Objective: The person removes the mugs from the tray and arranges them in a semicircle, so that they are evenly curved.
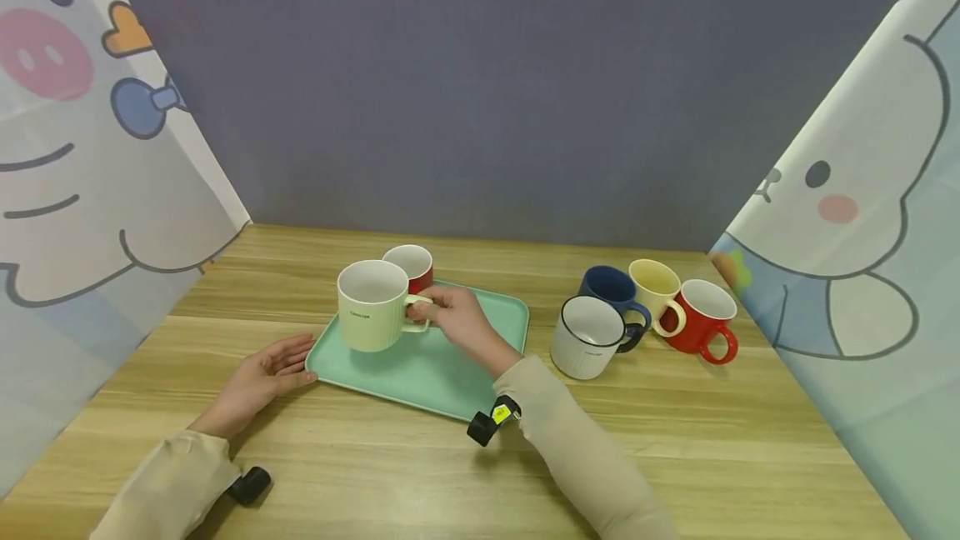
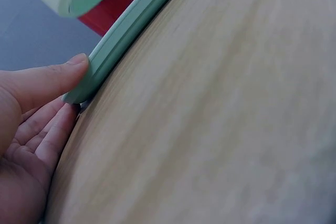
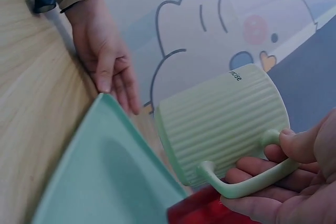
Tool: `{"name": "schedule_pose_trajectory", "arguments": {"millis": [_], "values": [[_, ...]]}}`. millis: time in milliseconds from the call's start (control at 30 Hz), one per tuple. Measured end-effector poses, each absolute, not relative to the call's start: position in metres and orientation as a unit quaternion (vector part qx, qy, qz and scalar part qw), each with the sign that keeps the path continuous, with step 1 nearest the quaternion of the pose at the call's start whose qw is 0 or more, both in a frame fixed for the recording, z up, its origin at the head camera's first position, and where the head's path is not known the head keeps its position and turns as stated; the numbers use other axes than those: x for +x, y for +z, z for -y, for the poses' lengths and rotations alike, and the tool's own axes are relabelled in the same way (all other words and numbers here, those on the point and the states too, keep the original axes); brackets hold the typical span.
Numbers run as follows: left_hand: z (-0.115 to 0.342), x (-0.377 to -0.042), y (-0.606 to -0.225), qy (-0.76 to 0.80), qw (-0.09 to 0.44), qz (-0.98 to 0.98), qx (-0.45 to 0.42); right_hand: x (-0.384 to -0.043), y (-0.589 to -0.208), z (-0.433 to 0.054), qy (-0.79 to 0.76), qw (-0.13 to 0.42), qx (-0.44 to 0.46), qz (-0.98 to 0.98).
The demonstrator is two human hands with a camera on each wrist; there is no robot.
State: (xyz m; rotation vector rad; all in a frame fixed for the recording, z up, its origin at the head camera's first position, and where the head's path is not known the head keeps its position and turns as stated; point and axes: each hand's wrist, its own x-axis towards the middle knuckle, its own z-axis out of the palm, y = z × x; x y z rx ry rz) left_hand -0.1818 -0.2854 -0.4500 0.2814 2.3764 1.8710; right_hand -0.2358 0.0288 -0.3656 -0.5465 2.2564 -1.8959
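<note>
A pale green ribbed mug (image 1: 370,311) hangs tilted above the mint-green tray (image 1: 450,382). My right hand (image 1: 457,319) grips it by the handle, fingers curled through the loop and thumb on top in the right wrist view. My left hand (image 1: 262,377) holds the tray's near left corner, the thumb at the rim and the fingers at its side. The left wrist view shows the thumb (image 2: 68,74) against the tray edge (image 2: 126,35). A red mug (image 1: 422,280) with a white inside stands at the tray's back, partly hidden by the green mug.
Right of the tray, a white mug with a black rim (image 1: 581,348), a dark blue mug (image 1: 609,286), a yellow mug (image 1: 654,290) and another red mug (image 1: 693,323) stand close together on the wooden table (image 1: 360,473). A grey partition (image 1: 480,107) rises behind, with printed cloths at both sides.
</note>
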Motion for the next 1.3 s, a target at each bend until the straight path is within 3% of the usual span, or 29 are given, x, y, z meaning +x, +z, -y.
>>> {"name": "schedule_pose_trajectory", "arguments": {"millis": [800,1300], "values": [[0.286,-0.182,-0.448,0.61,0.059,-0.786,0.082,-0.23,-0.325,-0.103,-0.618,0.063,-0.177,-0.763],[0.286,-0.18,-0.448,0.609,0.061,-0.787,0.081,-0.227,-0.317,-0.174,-0.601,0.004,-0.135,-0.787]]}}
